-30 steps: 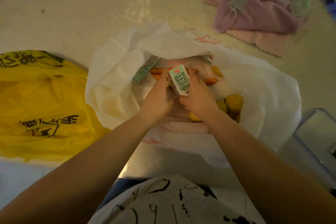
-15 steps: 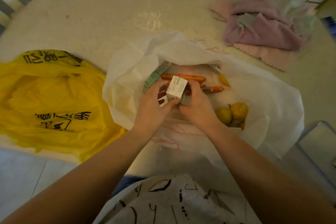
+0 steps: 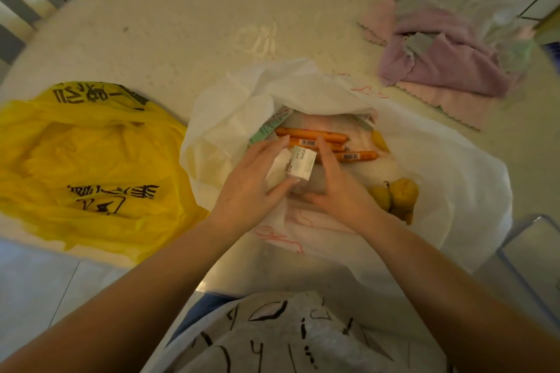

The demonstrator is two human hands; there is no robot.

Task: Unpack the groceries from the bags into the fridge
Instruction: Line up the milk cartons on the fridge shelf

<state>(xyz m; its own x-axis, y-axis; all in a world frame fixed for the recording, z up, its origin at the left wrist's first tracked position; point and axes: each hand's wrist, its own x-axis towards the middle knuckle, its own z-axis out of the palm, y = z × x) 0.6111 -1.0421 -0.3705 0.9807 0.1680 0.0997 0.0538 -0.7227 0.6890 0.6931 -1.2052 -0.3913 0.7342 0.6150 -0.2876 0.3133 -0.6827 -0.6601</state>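
Observation:
A white plastic bag (image 3: 454, 166) lies open on the counter. Over its mouth my left hand (image 3: 251, 188) and my right hand (image 3: 336, 188) hold a small white milk carton (image 3: 301, 165) between them, tilted on its side. Inside the bag lie orange sausages (image 3: 312, 135) with barcode labels, a green-and-white carton (image 3: 269, 126) at the back left and yellow pears (image 3: 397, 194) at the right. A yellow plastic bag (image 3: 81, 166) with black print lies crumpled to the left.
Folded pink and purple cloths (image 3: 448, 60) sit at the counter's back right. A tiled wall runs behind the counter (image 3: 181, 24). A grey metal edge (image 3: 533, 254) shows at the lower right. Floor tiles show at the lower left.
The milk carton has turned from upright, printed face showing, to tilted on its side between both hands. The view has pulled back and up.

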